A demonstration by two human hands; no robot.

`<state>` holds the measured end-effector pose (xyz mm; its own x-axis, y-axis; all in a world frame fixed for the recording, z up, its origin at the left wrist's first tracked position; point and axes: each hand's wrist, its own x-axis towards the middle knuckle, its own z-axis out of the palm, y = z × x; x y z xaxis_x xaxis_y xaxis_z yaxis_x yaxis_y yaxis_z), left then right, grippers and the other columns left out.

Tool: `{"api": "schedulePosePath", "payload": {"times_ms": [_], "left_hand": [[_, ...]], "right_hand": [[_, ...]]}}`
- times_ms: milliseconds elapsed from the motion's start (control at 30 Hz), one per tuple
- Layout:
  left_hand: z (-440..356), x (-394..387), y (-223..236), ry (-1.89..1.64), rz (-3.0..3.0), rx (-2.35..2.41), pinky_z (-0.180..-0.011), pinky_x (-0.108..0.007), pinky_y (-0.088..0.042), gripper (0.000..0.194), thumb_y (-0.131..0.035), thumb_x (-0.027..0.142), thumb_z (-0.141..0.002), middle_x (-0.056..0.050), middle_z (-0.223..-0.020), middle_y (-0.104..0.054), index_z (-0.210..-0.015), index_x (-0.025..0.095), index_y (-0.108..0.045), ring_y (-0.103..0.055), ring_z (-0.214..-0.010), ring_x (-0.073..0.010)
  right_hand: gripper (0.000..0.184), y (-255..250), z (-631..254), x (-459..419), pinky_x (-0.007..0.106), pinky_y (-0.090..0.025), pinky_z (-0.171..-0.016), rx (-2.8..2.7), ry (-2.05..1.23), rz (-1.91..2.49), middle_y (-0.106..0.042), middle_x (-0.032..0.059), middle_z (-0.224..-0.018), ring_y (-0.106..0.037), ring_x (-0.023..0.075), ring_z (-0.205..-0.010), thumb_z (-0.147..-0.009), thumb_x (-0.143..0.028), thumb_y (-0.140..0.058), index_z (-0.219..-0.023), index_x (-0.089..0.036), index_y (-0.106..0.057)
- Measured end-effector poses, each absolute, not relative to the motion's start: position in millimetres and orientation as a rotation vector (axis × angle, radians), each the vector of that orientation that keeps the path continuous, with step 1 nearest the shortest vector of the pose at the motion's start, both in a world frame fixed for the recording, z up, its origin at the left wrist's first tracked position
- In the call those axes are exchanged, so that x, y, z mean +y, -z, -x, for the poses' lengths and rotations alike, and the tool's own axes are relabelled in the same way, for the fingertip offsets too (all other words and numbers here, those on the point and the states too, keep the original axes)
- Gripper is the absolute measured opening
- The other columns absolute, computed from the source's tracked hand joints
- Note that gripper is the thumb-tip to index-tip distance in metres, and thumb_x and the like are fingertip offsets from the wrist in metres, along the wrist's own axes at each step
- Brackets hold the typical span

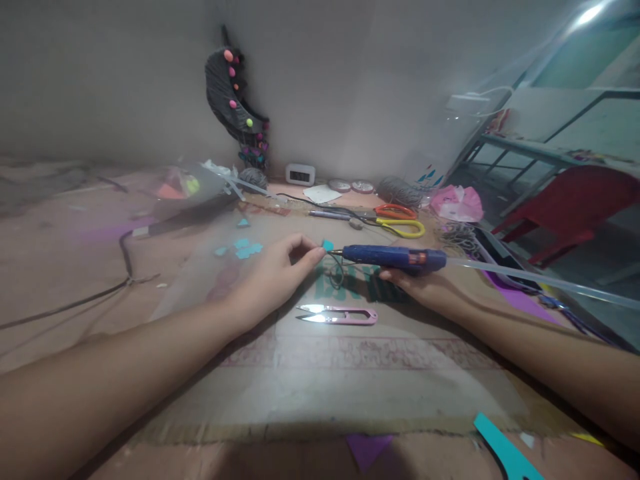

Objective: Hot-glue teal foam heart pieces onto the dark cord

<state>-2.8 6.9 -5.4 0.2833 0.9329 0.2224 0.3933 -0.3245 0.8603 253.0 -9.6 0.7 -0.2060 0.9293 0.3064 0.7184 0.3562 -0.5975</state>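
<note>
My right hand (407, 283) is wrapped round a blue hot glue gun (385, 257), held level with its nozzle pointing left. A long clear glue stick (530, 275) runs out of its back end. My left hand (285, 267) is pinched on a small teal piece (327, 245), with the nozzle tip touching or very close to it. A thin dark loop (336, 275) hangs just below the nozzle; I cannot tell what it is fixed to. Pink-handled thread snips (350, 316) lie on the plastic-covered board, nearer to me than both hands. Several teal cut pieces (247, 249) lie left of my left hand.
Yellow- and orange-handled scissors (400, 223), a pen (330, 215) and grey yarn (400, 192) lie behind. A small clock (300, 175) stands by the wall. A dark cable (70, 310) crosses the left side. A teal strip (505, 450) lies front right. A red chair (575, 207) stands beyond.
</note>
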Motion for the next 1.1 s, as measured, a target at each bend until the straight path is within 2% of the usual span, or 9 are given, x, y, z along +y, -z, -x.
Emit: {"api": "schedulePosePath", "payload": {"times_ms": [167, 400, 633, 833, 933, 1100], "left_hand": [[3.0, 5.6, 3.8, -0.985, -1.845, 1.196, -0.078, -0.032, -0.044, 0.025, -0.056, 0.042, -0.091, -0.002, -0.09, -0.07, -0.085, 0.019, -0.065, -0.061, -0.084, -0.0195], [3.7, 7.3, 5.4, -0.968, -1.848, 1.2, -0.076, -0.031, -0.043, 0.027, -0.056, 0.044, -0.091, -0.002, -0.09, -0.069, -0.088, 0.019, -0.065, -0.061, -0.084, -0.0191], [3.5, 9.7, 7.8, -0.982, -1.824, 1.19, -0.074, -0.031, -0.042, 0.028, -0.056, 0.046, -0.091, -0.002, -0.087, -0.069, -0.086, 0.02, -0.065, -0.06, -0.082, -0.0188], [3.8, 11.0, 8.7, -0.989, -1.784, 1.179, -0.07, -0.03, -0.04, 0.028, -0.057, 0.045, -0.09, -0.001, -0.084, -0.068, -0.082, 0.019, -0.063, -0.06, -0.08, -0.0186], [3.4, 11.9, 9.9, -0.988, -1.769, 1.193, -0.072, -0.031, -0.04, 0.027, -0.058, 0.045, -0.089, -0.001, -0.085, -0.068, -0.082, 0.019, -0.063, -0.06, -0.08, -0.0182], [3.1, 13.1, 12.4, -0.986, -1.736, 1.167, -0.074, -0.031, -0.041, 0.027, -0.058, 0.046, -0.09, -0.001, -0.087, -0.068, -0.085, 0.019, -0.063, -0.059, -0.082, -0.018]], "right_hand": [[0.027, 0.7, -255.5, -9.5, 0.037, -0.051, -0.053, -2.006, -0.372, 1.476, -0.062, 0.0042, -0.067, -0.062, 0.0244, -0.062, -0.078, -0.053, -0.064, -0.075, -0.026, -0.061], [0.025, -1.7, -254.0, -11.2, 0.036, -0.049, -0.052, -2.03, -0.355, 1.326, -0.062, 0.0035, -0.064, -0.061, 0.0227, -0.059, -0.081, -0.049, -0.066, -0.074, -0.025, -0.062], [0.023, -5.3, -255.7, -9.7, 0.037, -0.052, -0.065, -2.139, -0.252, 1.258, -0.065, 0.0042, -0.072, -0.066, 0.0245, -0.076, -0.082, -0.046, -0.067, -0.078, -0.024, -0.061], [0.021, -6.2, -252.6, -14.8, 0.033, -0.049, -0.069, -2.099, -0.148, 1.202, -0.068, 0.0033, -0.076, -0.065, 0.021, -0.075, -0.08, -0.044, -0.07, -0.08, -0.023, -0.065], [0.025, -11.8, -252.1, -18.6, 0.034, -0.049, -0.068, -2.003, -0.285, 1.253, -0.07, 0.0045, -0.081, -0.064, 0.0213, -0.075, -0.083, -0.049, -0.066, -0.084, -0.024, -0.067], [0.043, -33.7, -250.8, -11.4, 0.032, -0.048, -0.061, -1.72, -0.733, 1.13, -0.07, 0.0076, -0.084, -0.059, 0.0182, -0.065, -0.089, -0.061, -0.053, -0.084, -0.021, -0.067]]}}
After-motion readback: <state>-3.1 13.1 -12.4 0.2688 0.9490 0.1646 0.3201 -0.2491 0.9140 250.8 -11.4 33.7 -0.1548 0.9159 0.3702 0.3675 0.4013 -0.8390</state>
